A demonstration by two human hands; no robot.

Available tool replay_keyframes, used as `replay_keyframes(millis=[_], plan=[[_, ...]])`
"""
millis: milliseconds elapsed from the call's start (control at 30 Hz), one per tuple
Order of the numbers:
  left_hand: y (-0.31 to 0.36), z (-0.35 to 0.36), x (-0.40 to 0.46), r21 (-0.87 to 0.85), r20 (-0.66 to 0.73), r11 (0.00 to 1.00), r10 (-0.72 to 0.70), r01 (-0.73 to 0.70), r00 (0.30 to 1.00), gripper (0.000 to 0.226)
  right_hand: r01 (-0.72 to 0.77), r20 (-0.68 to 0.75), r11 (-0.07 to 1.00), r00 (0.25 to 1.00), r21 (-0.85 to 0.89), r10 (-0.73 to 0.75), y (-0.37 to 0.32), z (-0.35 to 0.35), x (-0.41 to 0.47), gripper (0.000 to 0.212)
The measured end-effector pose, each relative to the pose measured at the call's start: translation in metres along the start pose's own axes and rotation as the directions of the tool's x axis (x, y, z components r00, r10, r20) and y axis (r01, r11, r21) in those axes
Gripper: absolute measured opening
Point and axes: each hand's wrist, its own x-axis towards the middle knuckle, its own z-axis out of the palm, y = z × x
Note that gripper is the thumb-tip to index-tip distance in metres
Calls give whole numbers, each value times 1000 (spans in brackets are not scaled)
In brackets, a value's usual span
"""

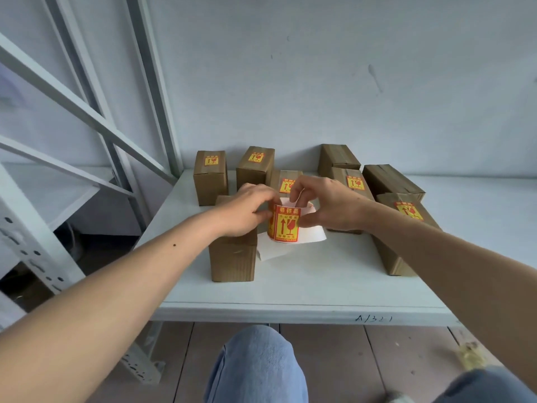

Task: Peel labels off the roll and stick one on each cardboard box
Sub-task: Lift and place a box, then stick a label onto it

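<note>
Both hands grip the label roll (pixel 286 223): left hand (pixel 247 210) curled round its side, right hand (pixel 328 203) pinching its top. The roll stands upright, its printed arrow pointing up.

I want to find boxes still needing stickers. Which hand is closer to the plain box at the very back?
Right. The right hand sits in front of the unlabelled back box; the left hand is further left, holding the label roll.

I see matt brown corrugated cardboard boxes (pixel 233 257) sealed with glossier brown tape, a glossy red-and-yellow paper label roll (pixel 285 225) trailing smooth white backing paper (pixel 293 242), all on a smooth white-painted metal shelf (pixel 290 289).
</note>
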Motion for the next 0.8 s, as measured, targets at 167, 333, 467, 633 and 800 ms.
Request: replay_keyframes(millis=[167,333,467,633,800], plan=[[-3,-2,6,-38,17,999,-20,21,1000,25,108,-103,994,989,-29,-110,0,-3,-3,34],[1,-1,7,-57,51,998,-37,40,998,28,261,-82,952,958,-159,-276,-2,2,4,31],[2,-2,6,-160,79,985,-53,66,995,23,273,-115,945,948,-182,-296,1,1,6,32],[5,-1,4,-354,126,930,-61,102,990,15,285,-168,941,934,-181,-315,5,0,4,31],[6,0,5,-400,156,908,-65,123,986,15,279,-176,938,932,-205,-315,4,-1,2,30]])
